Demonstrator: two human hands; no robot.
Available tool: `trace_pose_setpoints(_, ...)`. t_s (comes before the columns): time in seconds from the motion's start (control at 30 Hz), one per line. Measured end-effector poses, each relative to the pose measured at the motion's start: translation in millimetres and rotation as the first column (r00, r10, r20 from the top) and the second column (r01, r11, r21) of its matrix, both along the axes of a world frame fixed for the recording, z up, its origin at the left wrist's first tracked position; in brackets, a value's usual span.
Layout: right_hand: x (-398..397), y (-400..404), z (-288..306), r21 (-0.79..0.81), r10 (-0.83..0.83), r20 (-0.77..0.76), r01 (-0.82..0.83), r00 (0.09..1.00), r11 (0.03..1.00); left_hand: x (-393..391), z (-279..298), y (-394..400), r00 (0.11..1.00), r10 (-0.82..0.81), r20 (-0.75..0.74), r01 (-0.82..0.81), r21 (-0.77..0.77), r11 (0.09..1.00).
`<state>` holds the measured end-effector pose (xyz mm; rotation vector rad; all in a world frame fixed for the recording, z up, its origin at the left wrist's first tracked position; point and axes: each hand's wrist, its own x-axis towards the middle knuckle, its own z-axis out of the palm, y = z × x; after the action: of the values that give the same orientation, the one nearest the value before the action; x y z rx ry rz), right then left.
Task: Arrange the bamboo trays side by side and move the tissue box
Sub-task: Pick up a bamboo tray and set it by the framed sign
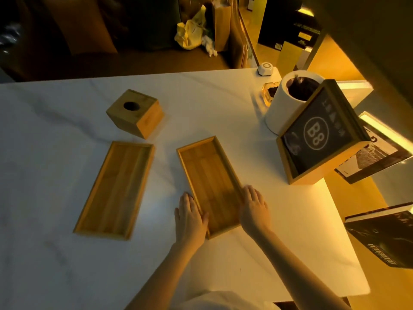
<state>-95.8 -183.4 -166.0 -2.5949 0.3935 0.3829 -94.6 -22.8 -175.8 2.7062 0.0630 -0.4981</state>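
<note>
Two long bamboo trays lie on the white marble table (55, 153). The left tray (115, 190) leans to the right at its far end. The right tray (210, 186) leans the other way, with a wide gap between them. My left hand (190, 217) presses the right tray's near left edge, thumb over the rim. My right hand (253, 208) lies flat against its near right edge. Both hands clasp this tray from the sides. The cube-shaped bamboo tissue box (136, 113), with a round hole on top, stands behind the left tray.
At the right stand a bamboo box with a black B8 card (319, 135), a white cylinder pot (288, 101), a glass ashtray (269, 91) and a small white device (266, 68). Books (384, 236) overhang the table's right edge. Bags lie on the floor beyond.
</note>
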Motion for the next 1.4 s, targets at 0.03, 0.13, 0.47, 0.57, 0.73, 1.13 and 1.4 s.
trace_pose_setpoints(0.03,0.0,0.8,-0.3,-0.007,-0.007,0.006,0.007,1.0,1.0,-1.7,-0.4,-2.8,0.999,0.046,-0.009,-0.046,-0.053,0.998)
trace_pose_setpoints(0.13,3.7,1.0,1.1,0.004,-0.038,0.018,0.038,0.999,0.999,-0.4,0.1,-9.2,0.986,0.158,0.055,-0.15,-0.123,0.981)
trace_pose_setpoints(0.47,17.4,-3.8,12.4,0.127,-0.11,-0.045,0.115,0.993,0.985,6.3,7.6,-1.1,0.964,0.224,-0.146,-0.258,-0.285,0.923)
trace_pose_setpoints(0.57,17.6,-2.4,16.4,0.166,-0.155,-0.055,0.162,0.986,0.973,10.2,10.3,2.9,0.974,0.15,-0.171,-0.19,-0.248,0.95)
trace_pose_setpoints(0.73,16.0,-0.6,26.1,0.295,-0.254,-0.057,0.26,0.965,0.92,16.2,22.8,8.9,0.951,0.114,-0.288,-0.225,-0.39,0.893)
trace_pose_setpoints(1.13,-2.6,14.8,38.3,0.41,-0.405,-0.032,0.382,0.914,0.828,8.1,43.2,28.4,0.907,0.111,-0.406,-0.353,-0.589,0.727)
trace_pose_setpoints(1.4,-9.0,21.0,55.4,0.493,-0.48,0.067,0.389,0.875,0.778,21.6,64.8,42.1,0.941,0.033,-0.336,-0.261,-0.661,0.704)
